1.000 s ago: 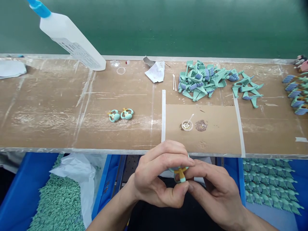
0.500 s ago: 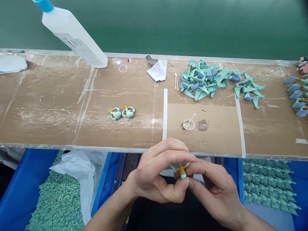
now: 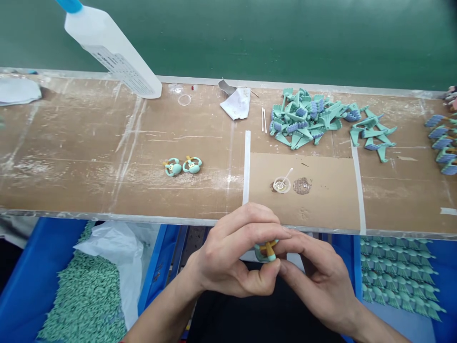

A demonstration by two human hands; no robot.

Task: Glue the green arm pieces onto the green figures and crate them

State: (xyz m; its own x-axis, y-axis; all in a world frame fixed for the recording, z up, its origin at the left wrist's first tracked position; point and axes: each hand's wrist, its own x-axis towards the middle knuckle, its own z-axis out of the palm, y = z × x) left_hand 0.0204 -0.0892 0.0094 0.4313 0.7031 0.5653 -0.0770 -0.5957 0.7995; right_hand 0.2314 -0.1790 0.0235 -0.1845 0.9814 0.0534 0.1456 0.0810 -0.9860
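The bare left hand (image 3: 243, 252) and the bare right hand (image 3: 317, 276) close together on a small teal-and-mustard plastic figure (image 3: 267, 250), pinching it between thumbs and fingers just off the near edge of the brown board-covered table (image 3: 178, 200); the fingers hide much of it. Beyond them on the table, a small clear round dish (image 3: 282, 185) holds a thin white stick (image 3: 287, 176), with a dark round stain (image 3: 302, 186) just beside it. To the left, two teal-and-mustard ring-armed figures (image 3: 192, 165) lie next to each other. Farther back are a heap of green and purple plastic pieces (image 3: 303, 119), two white cotton swabs (image 3: 263, 120), a crumpled white cloth scrap (image 3: 238, 105) and a tilted white bottle with a blue top (image 3: 114, 52). Below the table edge, a blue bin (image 3: 32, 281) on the left holds many small green pieces (image 3: 82, 300), partly under white plastic sheeting (image 3: 121, 262); rows of green fan-shaped parts (image 3: 400, 274) lie on the right.
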